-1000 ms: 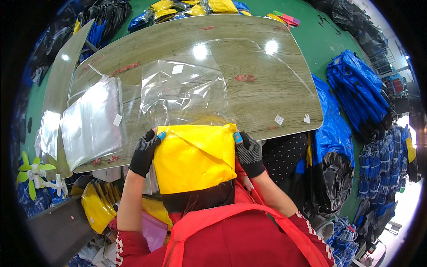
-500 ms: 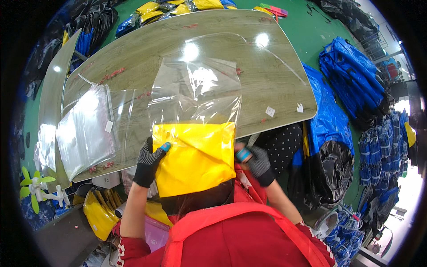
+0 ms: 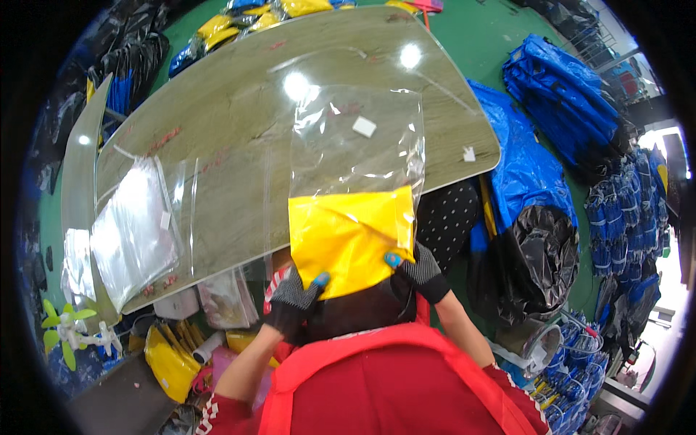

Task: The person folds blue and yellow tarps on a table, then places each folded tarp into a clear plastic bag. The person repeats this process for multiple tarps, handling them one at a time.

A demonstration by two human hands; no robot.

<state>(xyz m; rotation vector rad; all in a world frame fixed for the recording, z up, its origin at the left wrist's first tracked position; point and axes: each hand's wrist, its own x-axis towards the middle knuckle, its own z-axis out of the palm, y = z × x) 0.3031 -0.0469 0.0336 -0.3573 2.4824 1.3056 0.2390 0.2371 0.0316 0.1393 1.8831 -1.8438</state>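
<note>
A folded yellow sheet (image 3: pixel 351 228) lies inside a clear plastic bag (image 3: pixel 355 167), whose loose upper part spreads over the table. My left hand (image 3: pixel 296 299), in a dark dotted glove with bare blue-wrapped thumb, grips the lower left corner of this package. At its lower right edge, my right hand (image 3: pixel 420 274), gloved the same way, pinches it with the thumb on top. The fingers of both hands are mostly hidden underneath. A small white label (image 3: pixel 364 127) shows within the clear bag's outline; whether it is on or under the film I cannot tell.
The wood-grain table (image 3: pixel 239 94) carries a stack of clear bags (image 3: pixel 138 225) at left and another white label (image 3: pixel 468 154) at right. Blue and black sheeting (image 3: pixel 536 181) hangs beside its right edge. Yellow folded pieces (image 3: pixel 170 359) and a small green fan (image 3: pixel 61 330) are lower left.
The package has shifted right over the table. My left hand has slid down to its lower corner, and my right hand has closed on its right edge. The small white label has moved up and left.
</note>
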